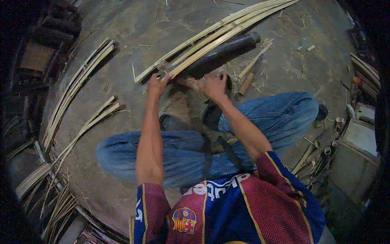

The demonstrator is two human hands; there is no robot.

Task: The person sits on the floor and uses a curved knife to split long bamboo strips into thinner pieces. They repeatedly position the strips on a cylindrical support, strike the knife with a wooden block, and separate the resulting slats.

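Head view: the left hand, fingers clamped on a long, pale, flat bamboo strip running from eleven toward one o'clock, apparently steadies it beside a dark, smooth cylinder; whether the right hand's fingers grip anything is unclear.

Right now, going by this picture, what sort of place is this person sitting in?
Probably a makeshift workshop for bamboo or similar material: long pale strips lie in groups, and small scraps litter the bare floor.
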